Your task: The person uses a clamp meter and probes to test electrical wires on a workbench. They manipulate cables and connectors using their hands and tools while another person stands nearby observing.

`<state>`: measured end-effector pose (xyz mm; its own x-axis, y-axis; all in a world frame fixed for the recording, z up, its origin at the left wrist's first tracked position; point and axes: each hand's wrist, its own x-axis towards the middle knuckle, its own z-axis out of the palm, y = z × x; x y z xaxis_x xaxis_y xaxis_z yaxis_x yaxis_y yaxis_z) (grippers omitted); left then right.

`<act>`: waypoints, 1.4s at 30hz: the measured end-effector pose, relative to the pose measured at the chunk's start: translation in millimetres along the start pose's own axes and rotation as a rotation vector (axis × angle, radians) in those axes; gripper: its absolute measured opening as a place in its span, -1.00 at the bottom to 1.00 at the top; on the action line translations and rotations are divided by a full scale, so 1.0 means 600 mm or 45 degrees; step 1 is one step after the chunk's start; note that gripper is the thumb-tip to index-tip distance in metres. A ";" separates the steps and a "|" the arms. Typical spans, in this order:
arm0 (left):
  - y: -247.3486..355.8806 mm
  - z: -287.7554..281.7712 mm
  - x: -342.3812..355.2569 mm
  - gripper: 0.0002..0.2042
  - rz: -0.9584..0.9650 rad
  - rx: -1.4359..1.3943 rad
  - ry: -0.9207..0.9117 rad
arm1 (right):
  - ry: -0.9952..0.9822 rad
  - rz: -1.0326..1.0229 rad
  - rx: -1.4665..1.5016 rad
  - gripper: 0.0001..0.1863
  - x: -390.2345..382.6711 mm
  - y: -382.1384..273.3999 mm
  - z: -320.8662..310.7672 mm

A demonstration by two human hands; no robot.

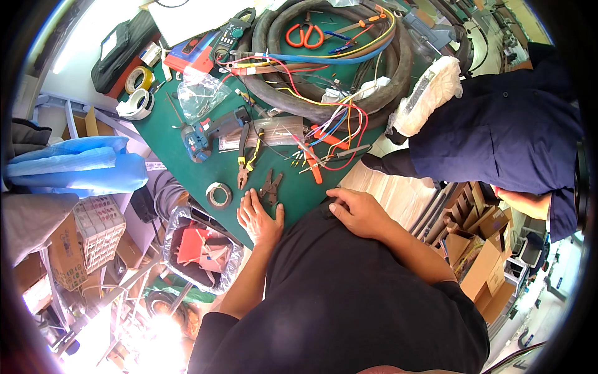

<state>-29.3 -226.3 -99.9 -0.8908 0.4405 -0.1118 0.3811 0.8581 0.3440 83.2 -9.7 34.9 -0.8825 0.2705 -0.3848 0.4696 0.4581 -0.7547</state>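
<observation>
My left hand lies flat on the near edge of the green table, fingers spread, holding nothing. Right beside its fingertips are small dark pliers with their handles apart. Just beyond rest pliers with yellow and black handles, and a roll of tape sits to the left. My right hand rests on the dark cloth over my lap by the table edge, its fingers stretched out and nothing visible in them. Past it lie an orange-handled screwdriver and a bundle of thin coloured wires.
A thick black cable coil covers the table's far part, with red-handled cutters inside. A cordless drill and clamp meter lie left. A lined bin stands below. Another person in navy is at the right.
</observation>
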 end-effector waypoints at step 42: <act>-0.005 0.006 -0.003 -0.12 0.037 0.010 0.081 | 0.030 -0.016 0.025 -0.62 0.001 0.013 -0.008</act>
<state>-27.9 -228.5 -103.9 -0.8931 0.4480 -0.0424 0.4089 0.8472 0.3392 86.5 -1.9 31.4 -0.8873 0.2846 -0.3628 0.4575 0.4450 -0.7698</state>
